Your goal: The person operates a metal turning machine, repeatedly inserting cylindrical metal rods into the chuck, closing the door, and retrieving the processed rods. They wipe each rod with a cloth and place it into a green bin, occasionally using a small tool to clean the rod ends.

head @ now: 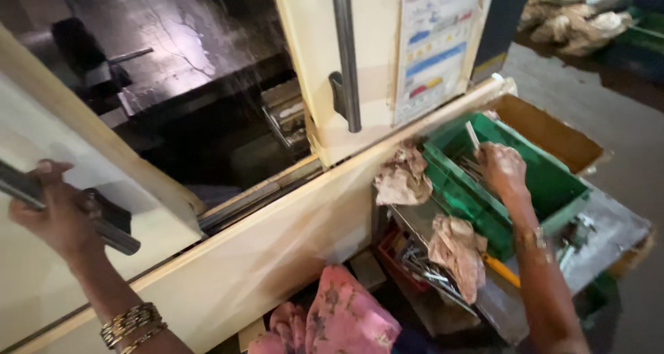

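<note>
My left hand [59,212] grips the grey bar handle [114,236] of a cream sliding machine door [41,153] at the left. My right hand [501,169] reaches into a green plastic bin [553,181] on the right and holds a thin pale rod [473,136] that sticks up from its fingers. Several thin metal rods lie in the bin under the hand. Between the two doors, the dark inside of the machine [207,105] shows.
A second cream door with a vertical grey handle [346,57] and a coloured chart [436,46] stands at centre. Dirty rags [404,178] hang by the bin. A cardboard box [553,129], a metal shelf [609,222], a red tray of metal parts [408,257] and sacks [574,15] surround it.
</note>
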A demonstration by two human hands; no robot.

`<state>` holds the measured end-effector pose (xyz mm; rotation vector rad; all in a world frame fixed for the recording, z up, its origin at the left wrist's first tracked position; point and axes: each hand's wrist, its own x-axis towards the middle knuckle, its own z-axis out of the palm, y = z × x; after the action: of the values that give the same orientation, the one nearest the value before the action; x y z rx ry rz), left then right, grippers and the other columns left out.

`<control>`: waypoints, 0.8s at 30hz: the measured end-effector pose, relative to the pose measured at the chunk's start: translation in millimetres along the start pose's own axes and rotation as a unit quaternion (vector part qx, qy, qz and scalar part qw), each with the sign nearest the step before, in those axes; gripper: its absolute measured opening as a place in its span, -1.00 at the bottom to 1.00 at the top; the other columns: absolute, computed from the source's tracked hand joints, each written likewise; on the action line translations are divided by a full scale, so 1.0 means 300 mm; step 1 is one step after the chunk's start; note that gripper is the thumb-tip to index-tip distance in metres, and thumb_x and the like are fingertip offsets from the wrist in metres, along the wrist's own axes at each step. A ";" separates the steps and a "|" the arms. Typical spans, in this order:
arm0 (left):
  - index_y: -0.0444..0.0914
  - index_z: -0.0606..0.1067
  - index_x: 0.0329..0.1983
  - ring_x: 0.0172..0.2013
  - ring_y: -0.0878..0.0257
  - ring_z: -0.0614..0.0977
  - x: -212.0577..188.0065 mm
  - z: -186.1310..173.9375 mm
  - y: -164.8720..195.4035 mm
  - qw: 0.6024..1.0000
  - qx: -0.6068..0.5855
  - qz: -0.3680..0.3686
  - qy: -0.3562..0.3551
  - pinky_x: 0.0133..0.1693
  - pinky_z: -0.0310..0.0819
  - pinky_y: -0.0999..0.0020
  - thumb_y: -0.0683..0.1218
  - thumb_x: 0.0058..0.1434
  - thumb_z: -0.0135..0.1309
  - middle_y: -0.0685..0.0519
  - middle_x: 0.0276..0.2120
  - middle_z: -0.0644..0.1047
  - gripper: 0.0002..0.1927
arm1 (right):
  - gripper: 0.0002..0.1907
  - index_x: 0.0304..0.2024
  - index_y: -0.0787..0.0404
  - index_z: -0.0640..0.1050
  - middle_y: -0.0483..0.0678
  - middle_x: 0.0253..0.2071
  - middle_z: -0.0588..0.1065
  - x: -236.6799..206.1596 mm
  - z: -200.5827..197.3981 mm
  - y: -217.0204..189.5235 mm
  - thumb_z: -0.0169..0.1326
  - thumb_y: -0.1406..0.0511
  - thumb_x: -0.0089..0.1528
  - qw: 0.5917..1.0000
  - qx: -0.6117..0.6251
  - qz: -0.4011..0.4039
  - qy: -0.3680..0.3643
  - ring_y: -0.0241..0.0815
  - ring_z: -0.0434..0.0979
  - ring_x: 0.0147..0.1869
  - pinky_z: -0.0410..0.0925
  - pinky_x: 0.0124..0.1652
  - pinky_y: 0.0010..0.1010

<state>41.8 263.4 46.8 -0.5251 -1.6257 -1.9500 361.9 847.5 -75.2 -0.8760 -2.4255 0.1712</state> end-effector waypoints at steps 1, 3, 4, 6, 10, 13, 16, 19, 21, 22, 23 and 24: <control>-0.25 0.45 -0.18 -0.63 0.45 0.35 0.005 0.004 -0.016 1.000 -0.016 0.009 0.001 -0.61 0.15 0.51 -0.05 0.52 0.11 0.13 -0.42 0.47 -0.81 | -0.76 -0.02 0.09 0.66 0.13 -0.23 0.60 -0.005 -0.030 -0.067 0.10 0.15 0.37 0.998 0.047 -0.024 0.029 0.18 0.62 -0.13 0.44 -0.16 -0.03; -0.26 0.46 -0.15 -0.62 0.45 0.38 0.013 -0.002 -0.049 0.999 -0.033 0.029 -0.007 -0.59 0.19 0.49 -0.09 0.54 0.11 0.12 -0.31 0.55 -0.84 | -0.73 0.03 0.13 0.63 0.13 -0.32 0.58 -0.004 -0.074 -0.237 0.15 0.13 0.39 0.992 0.126 0.009 -0.031 0.11 0.58 -0.34 0.40 -0.27 -0.16; -0.28 0.49 -0.13 -0.62 0.43 0.41 0.016 -0.007 -0.068 0.999 -0.033 0.038 -0.016 -0.57 0.21 0.48 -0.10 0.58 0.11 0.11 -0.30 0.55 -0.84 | -0.75 0.03 0.19 0.60 0.08 -0.22 0.58 -0.026 -0.089 -0.327 0.14 0.22 0.35 0.964 0.256 -0.075 -0.016 0.01 0.59 -0.28 0.42 -0.29 -0.27; -0.28 0.52 -0.12 -0.60 0.42 0.43 0.028 -0.016 -0.097 0.998 -0.026 0.042 -0.027 -0.55 0.25 0.47 -0.10 0.58 0.10 0.12 -0.37 0.50 -0.84 | -0.77 0.02 0.25 0.58 0.02 -0.14 0.60 -0.070 -0.103 -0.505 0.13 0.35 0.32 0.893 0.414 -0.175 -0.016 -0.17 0.62 -0.19 0.46 -0.26 -0.41; -0.23 0.54 -0.17 -0.63 0.44 0.42 0.023 0.010 -0.107 1.000 0.008 -0.002 -0.003 -0.61 0.22 0.50 -0.03 0.48 0.14 0.19 -0.57 0.38 -0.82 | -0.79 0.02 0.25 0.59 -0.02 -0.15 0.60 -0.090 -0.130 -0.745 0.15 0.39 0.32 0.860 0.428 -0.277 -0.013 -0.28 0.63 -0.08 0.46 -0.10 -0.43; -0.24 0.52 -0.22 -0.67 0.44 0.40 0.011 0.038 -0.089 1.000 0.010 -0.005 0.001 -0.63 0.19 0.49 0.05 0.45 0.16 0.21 -0.64 0.33 -0.74 | -0.73 0.03 0.23 0.63 -0.03 -0.23 0.60 -0.101 -0.126 -0.832 0.19 0.34 0.28 0.889 0.393 -0.221 -0.072 -0.22 0.57 -0.25 0.42 -0.24 -0.42; -0.25 0.52 -0.27 -0.70 0.44 0.39 0.008 0.061 -0.057 0.999 0.028 -0.022 0.006 -0.65 0.17 0.49 0.10 0.43 0.16 0.21 -0.69 0.31 -0.66 | -0.72 0.10 0.31 0.54 -0.07 -0.08 0.63 -0.094 -0.088 -0.874 0.07 0.33 0.36 0.788 0.554 -0.221 -0.153 -0.25 0.64 -0.03 0.52 0.00 -0.49; -0.26 0.51 -0.30 -0.72 0.43 0.38 0.008 0.071 -0.036 0.999 0.032 -0.032 0.008 -0.67 0.13 0.49 0.12 0.41 0.15 0.21 -0.71 0.30 -0.64 | -0.62 0.20 0.34 0.47 -0.04 -0.10 0.61 -0.062 -0.023 -0.902 0.01 0.29 0.37 0.598 0.727 -0.092 -0.325 -0.27 0.64 -0.04 0.54 0.00 -0.44; -0.26 0.52 -0.31 -0.72 0.43 0.38 0.005 0.071 -0.029 0.999 0.036 -0.036 0.010 -0.68 0.13 0.49 0.13 0.41 0.15 0.21 -0.73 0.31 -0.63 | -0.60 0.25 0.36 0.45 -0.01 -0.08 0.59 -0.029 0.020 -0.919 0.00 0.28 0.41 0.499 0.770 -0.042 -0.396 -0.28 0.63 -0.04 0.51 0.01 -0.48; -0.25 0.52 -0.32 -0.73 0.44 0.38 0.007 0.073 -0.028 0.998 0.041 -0.037 0.010 -0.67 0.14 0.49 0.13 0.41 0.15 0.20 -0.73 0.31 -0.63 | -0.59 0.27 0.37 0.43 0.00 -0.07 0.59 -0.016 0.040 -0.929 -0.01 0.28 0.43 0.446 0.786 -0.016 -0.428 -0.29 0.62 -0.04 0.49 0.02 -0.50; -0.25 0.53 -0.32 -0.73 0.44 0.38 0.008 0.074 -0.026 0.998 0.046 -0.037 0.010 -0.67 0.15 0.50 0.14 0.41 0.15 0.20 -0.74 0.32 -0.63 | -0.59 0.27 0.37 0.43 -0.01 -0.07 0.59 -0.009 0.056 -0.940 -0.01 0.28 0.43 0.431 0.789 0.004 -0.439 -0.30 0.62 -0.04 0.49 0.01 -0.52; -0.25 0.53 -0.33 -0.73 0.44 0.38 0.009 0.076 -0.025 0.998 0.044 -0.035 0.011 -0.67 0.14 0.49 0.14 0.40 0.16 0.20 -0.74 0.32 -0.62 | -0.60 0.27 0.37 0.43 -0.02 -0.06 0.59 -0.002 0.070 -0.951 -0.01 0.29 0.43 0.415 0.791 0.025 -0.448 -0.31 0.62 -0.04 0.49 0.01 -0.54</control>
<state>34.0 286.4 47.0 -0.4146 -1.7287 -1.9165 193.0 626.0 -9.3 0.2839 -1.4102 2.8688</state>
